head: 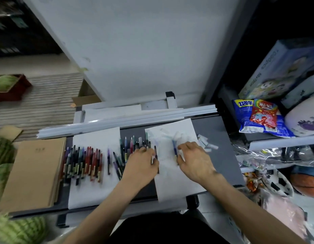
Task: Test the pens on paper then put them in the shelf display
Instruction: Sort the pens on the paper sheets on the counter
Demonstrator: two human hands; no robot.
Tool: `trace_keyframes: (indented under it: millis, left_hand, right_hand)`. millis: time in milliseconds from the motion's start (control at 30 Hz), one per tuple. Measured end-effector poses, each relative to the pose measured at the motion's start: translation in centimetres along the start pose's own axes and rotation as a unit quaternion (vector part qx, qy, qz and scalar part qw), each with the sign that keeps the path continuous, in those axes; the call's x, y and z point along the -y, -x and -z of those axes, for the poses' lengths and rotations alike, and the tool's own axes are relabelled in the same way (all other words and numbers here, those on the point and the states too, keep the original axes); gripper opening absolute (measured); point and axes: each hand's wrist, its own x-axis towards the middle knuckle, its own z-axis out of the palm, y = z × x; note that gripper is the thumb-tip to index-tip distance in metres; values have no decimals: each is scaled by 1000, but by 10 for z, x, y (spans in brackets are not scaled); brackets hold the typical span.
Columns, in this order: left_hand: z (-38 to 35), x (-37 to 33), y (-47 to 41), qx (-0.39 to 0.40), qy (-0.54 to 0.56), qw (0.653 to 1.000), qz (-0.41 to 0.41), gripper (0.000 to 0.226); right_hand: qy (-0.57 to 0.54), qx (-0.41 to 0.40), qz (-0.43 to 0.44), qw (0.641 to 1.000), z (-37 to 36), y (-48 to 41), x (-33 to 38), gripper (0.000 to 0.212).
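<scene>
Two hands are working near the middle of the frame, close together but not touching. The right hand (194,160) is pinching a blue pen (174,149) between thumb and fingers, and the pen is standing with its tip on the scribbled sheet (172,184), where pale coloured marks are showing. The left hand (141,166) is curling its fingers on a dark pen (156,154) at the left edge of this same sheet; the picture is blurred there, so the exact grip is not clear.

Left of the hands, a plain sheet (98,138) is carrying a long row of pens (82,162), red and dark ones lying side by side. More loose pens (133,143) are lying between the two sheets, just above the left hand. Both sheets are resting on the dark surface (216,138). A brown book (33,173) is lying at the left end of the surface, and snack bags (258,115) are sitting at the upper right.
</scene>
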Motion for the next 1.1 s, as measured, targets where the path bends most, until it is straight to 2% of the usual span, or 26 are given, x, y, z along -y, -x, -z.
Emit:
trace_keyframes:
  millis: [300, 433, 633, 767, 1033, 1100]
  left_hand:
    - [14, 54, 25, 38, 23, 996, 76, 19]
    - [16, 61, 23, 43, 21, 995, 85, 19]
    - [16, 60, 14, 70, 10, 995, 64, 19]
    - [19, 55, 3, 70, 4, 997, 43, 22]
    - [23, 33, -42, 32, 6, 999, 1, 21]
    - [20, 26, -56, 27, 10, 999, -16, 29]
  right_hand:
    - [11, 65, -72, 995, -13, -7, 32, 26]
    - [17, 81, -82, 993, -19, -18, 45, 34]
    - [0, 108, -66, 992, -30, -41, 64, 33]
    - [-8, 93, -73, 993, -36, -50, 70, 32]
    - [-38, 74, -102, 991, -41, -40, 59, 34]
    - [-40, 72, -100, 992, -43, -34, 53, 31]
